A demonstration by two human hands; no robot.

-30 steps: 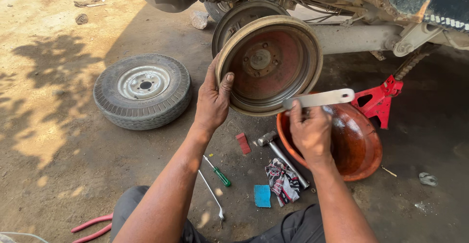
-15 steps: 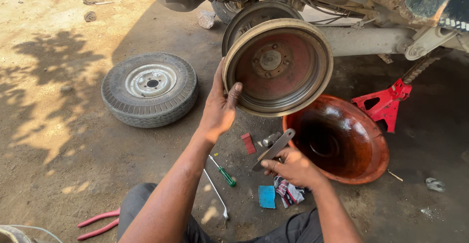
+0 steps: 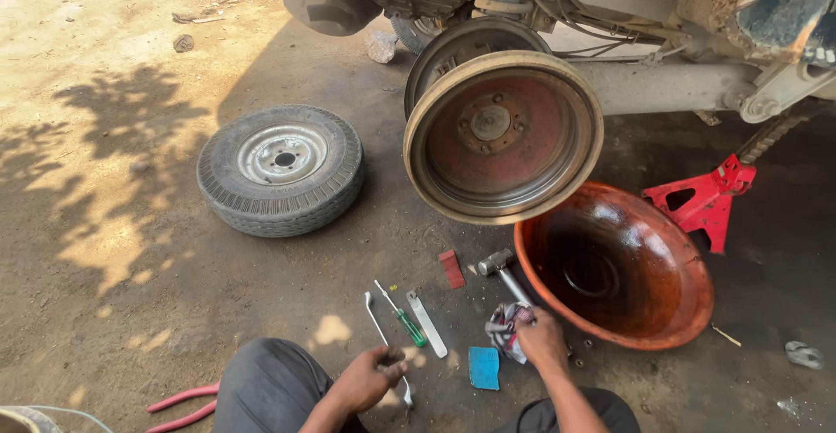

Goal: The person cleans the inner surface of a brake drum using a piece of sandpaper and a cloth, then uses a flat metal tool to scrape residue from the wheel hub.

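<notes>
With the right hand (image 3: 542, 339) closed on the hammer (image 3: 505, 275) handle by the rag on the ground, and the left hand (image 3: 370, 376) seemingly curled around the bent rod (image 3: 383, 337), grip low for control

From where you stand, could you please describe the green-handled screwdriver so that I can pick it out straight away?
Start at the big brake drum on the axle and drop straight down to the tools laid on the dirt. The screwdriver lies there between a bent bar and a flat metal strip. It alone has a green handle.
</notes>
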